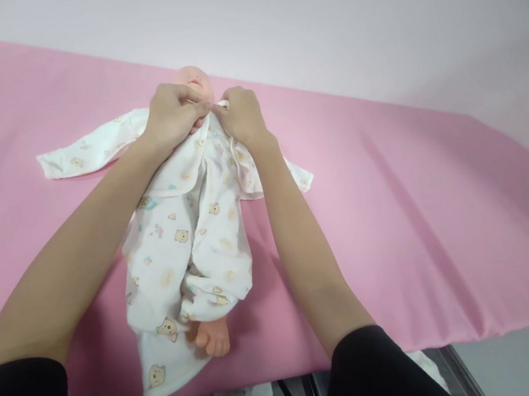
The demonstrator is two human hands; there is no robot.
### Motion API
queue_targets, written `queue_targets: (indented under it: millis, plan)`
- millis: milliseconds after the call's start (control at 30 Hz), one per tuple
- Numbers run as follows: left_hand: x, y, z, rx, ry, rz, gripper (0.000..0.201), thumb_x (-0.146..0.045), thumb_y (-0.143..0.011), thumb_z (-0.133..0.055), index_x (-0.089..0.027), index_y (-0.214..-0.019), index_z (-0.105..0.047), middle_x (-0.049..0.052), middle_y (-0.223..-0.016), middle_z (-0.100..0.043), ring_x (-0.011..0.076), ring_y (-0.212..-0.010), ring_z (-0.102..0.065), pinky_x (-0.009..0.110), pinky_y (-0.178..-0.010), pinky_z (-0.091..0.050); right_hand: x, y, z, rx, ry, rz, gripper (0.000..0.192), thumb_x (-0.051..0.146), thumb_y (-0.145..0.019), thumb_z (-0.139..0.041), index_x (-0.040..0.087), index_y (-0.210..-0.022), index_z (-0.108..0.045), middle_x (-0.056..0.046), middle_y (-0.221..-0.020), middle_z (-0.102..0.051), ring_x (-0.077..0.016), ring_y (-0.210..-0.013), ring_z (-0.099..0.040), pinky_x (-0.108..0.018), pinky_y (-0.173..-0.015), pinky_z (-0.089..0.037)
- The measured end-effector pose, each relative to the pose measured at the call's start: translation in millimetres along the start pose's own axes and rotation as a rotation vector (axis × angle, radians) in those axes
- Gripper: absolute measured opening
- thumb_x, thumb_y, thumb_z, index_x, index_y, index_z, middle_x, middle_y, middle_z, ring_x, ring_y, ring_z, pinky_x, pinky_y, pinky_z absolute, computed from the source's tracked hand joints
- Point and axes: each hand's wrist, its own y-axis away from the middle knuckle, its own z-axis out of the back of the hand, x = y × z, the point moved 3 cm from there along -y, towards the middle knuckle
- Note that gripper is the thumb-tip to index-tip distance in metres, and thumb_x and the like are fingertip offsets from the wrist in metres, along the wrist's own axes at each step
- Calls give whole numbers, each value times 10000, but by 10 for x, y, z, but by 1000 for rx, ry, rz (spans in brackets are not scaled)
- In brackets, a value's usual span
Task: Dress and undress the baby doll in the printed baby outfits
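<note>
Both hands' fingers (190, 106) seemingly pinch the romper (190, 236) collar under the doll's (194, 78) chin

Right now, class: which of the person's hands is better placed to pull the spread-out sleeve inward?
Probably the left hand: the spread sleeve lies on its side, while the right hand pinches the collar across the doll.

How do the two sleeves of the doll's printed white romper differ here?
The left sleeve lies stretched out flat on the pink cloth; the right sleeve looks shorter, partly hidden behind the right hand and forearm. Both share the same small animal print.
</note>
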Motion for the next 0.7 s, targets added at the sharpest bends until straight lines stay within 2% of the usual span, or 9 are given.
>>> queue_targets:
  millis: [200,400,567,700]
  plan:
    - [-43,35,0,24,-19,31,311,-439,-797,-522,-232,-975,-671,17,-804,-685,175,-860,-590,420,-830,-500,-87,-24,-98,-17,-7,1,364,105,-927,-317,142,-1194,-561,-135,-1245,-546,-259,-1143,-487,-352,-964,-387]
    - [-52,50,1,33,-26,26,310,-442,-817,-517,-225,-987,-660,7,-747,-674,170,-877,-564,421,-848,-473,-120,-39,-176,-52,-72,-22,375,58,-892,-290,130,-1076,-609,-134,-1174,-587,-235,-1105,-517,-346,-976,-395]
    - [-46,33,8,33,51,11,212,-369,-790,-566,-197,-869,-660,16,-692,-634,162,-802,-587,359,-775,-505,-106,-51,-212,-136,-180,-60,270,211,-961,-359,132,-936,-615,-135,-1040,-613,-255,-1032,-550,-402,-970,-411]
    - [-58,22,20,17,134,32,114,-289,-749,-599,-192,-784,-646,12,-687,-612,149,-740,-592,324,-721,-515,-183,-67,-184,-181,-251,-119,114,182,-898,-483,145,-881,-589,-121,-1016,-595,-259,-1051,-541,-432,-977,-410]
